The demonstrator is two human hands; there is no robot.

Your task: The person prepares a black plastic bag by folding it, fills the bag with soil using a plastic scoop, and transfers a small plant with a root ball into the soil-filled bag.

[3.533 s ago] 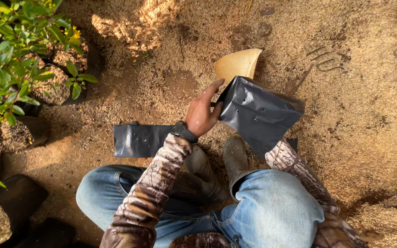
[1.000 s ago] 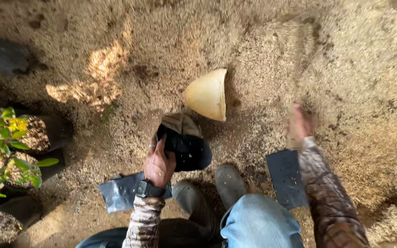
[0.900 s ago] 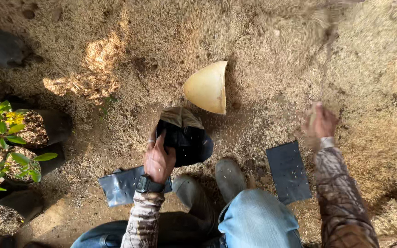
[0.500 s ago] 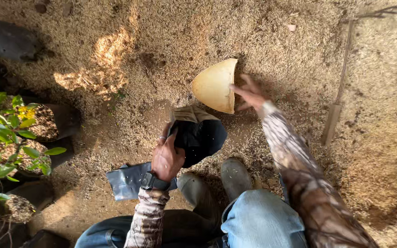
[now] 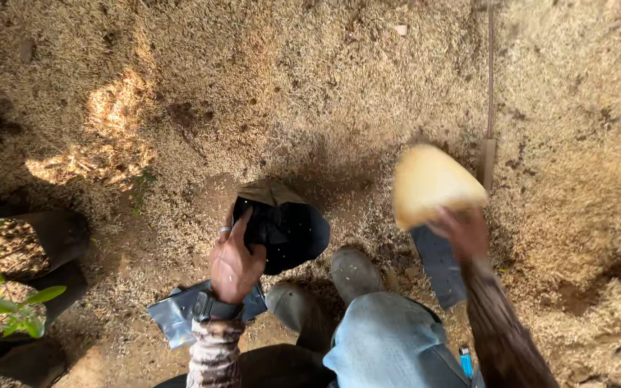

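Note:
My left hand (image 5: 235,260) grips the rim of an open black plastic bag (image 5: 285,230) standing on the husk-covered ground between my feet. A tan flap shows at the bag's far edge. My right hand (image 5: 461,233) holds a pale yellow scoop-shaped shell (image 5: 431,183), blurred with motion, to the right of the bag. A wrist strap sits on my left arm and both sleeves are patterned brown.
Flat black bags lie by my left wrist (image 5: 177,316) and under my right hand (image 5: 441,266). Filled black pots with green seedlings (image 5: 8,287) stand at the left. A thin stick (image 5: 489,93) lies at the upper right. My boots (image 5: 353,273) rest on loose husk.
My right hand reached from the right side to the yellow scoop, took hold of it, and has carried it rightward. My left hand has kept its hold on the bag's rim.

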